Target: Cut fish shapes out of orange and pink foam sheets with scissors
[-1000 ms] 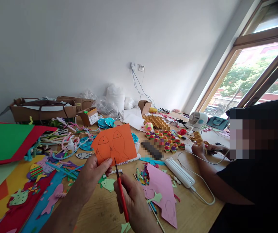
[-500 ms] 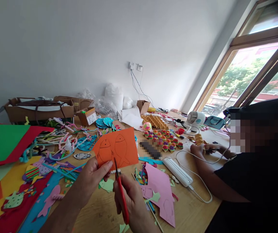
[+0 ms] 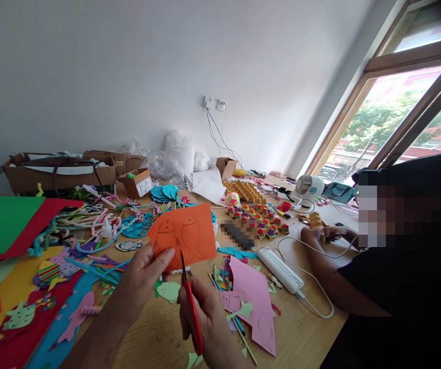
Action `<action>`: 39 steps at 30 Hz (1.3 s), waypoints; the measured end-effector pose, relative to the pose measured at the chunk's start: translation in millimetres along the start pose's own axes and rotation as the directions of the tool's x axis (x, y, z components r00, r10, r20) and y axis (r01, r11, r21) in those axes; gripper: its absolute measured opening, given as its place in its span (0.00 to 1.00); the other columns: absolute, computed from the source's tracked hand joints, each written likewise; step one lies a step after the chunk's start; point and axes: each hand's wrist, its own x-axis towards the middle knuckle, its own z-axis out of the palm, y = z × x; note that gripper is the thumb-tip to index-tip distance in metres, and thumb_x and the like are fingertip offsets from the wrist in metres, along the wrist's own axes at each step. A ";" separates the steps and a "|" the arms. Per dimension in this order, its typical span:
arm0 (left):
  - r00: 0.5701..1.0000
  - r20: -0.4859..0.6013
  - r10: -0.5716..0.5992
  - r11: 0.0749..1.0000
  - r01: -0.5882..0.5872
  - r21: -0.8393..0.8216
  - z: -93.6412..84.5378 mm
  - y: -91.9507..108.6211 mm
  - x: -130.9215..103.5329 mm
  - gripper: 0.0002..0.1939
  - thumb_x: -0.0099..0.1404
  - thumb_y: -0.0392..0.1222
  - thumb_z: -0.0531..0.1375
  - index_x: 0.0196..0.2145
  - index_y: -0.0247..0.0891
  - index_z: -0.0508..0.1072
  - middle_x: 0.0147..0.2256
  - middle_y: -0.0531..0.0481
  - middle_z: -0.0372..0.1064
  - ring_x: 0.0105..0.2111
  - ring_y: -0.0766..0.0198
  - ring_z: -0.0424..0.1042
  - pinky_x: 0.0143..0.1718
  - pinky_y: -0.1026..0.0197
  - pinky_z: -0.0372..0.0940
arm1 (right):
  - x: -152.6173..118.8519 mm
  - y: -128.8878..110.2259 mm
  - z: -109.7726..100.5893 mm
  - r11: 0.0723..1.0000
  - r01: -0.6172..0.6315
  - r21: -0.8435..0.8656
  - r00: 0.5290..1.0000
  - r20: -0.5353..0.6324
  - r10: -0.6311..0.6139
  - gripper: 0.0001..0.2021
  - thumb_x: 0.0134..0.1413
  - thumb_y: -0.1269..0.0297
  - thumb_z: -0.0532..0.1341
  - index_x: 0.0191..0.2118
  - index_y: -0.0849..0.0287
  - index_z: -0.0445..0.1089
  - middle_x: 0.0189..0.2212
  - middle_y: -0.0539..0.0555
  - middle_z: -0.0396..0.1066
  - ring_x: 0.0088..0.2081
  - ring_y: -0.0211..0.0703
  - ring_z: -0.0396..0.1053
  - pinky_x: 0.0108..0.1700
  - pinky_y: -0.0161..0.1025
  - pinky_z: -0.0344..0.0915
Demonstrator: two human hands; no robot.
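An orange sheet (image 3: 207, 230) with two fish drawn on it in dark lines is pinched in my left hand (image 3: 147, 269), thumb on top. My right hand (image 3: 207, 310) is closed round red-handled scissors (image 3: 195, 320). Their dark blades point up at the sheet's lower edge, between the two fish; whether they touch the paper I cannot tell. Below the sheet lies a pale green fish cutout (image 3: 169, 291) on the table. A pink sheet (image 3: 251, 294) with fish outlines and scraps rests right of my right hand.
A white power strip (image 3: 281, 270) with its cable lies to the right, near a co-worker's arm (image 3: 326, 279). Coloured sheets (image 3: 5, 225), pipe cleaners and fish cutouts cover the left side. Cardboard boxes (image 3: 62, 177), painted egg-carton cups (image 3: 259, 218) and a small fan (image 3: 309, 185) stand farther back.
The orange sheet has shifted very slightly left and down in view with my left hand. My hold on the sheet and the scissors looks the same.
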 end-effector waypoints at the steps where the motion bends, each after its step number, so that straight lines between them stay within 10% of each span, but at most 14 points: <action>1: 1.000 0.016 0.004 1.000 -0.003 -0.014 -0.4 -1.7 0.4 0.14 0.61 0.51 0.58 0.24 0.41 0.67 0.20 0.59 0.60 0.23 0.66 0.60 0.25 0.66 0.58 | -0.1 -1.0 0.8 1.000 -0.011 0.024 1.000 0.001 0.011 0.20 0.60 0.47 0.54 0.25 0.58 0.59 0.13 0.42 0.54 0.15 0.30 0.53 0.16 0.27 0.49; 39: 0.994 0.095 -0.059 0.987 0.072 -0.142 15.7 2.2 -5.6 0.12 0.56 0.49 0.62 0.20 0.40 0.71 0.18 0.56 0.64 0.19 0.64 0.61 0.21 0.64 0.57 | -3.6 2.3 -1.8 0.985 -0.041 0.169 0.998 -0.041 0.049 0.21 0.59 0.45 0.55 0.30 0.60 0.64 0.11 0.40 0.54 0.12 0.28 0.50 0.14 0.25 0.47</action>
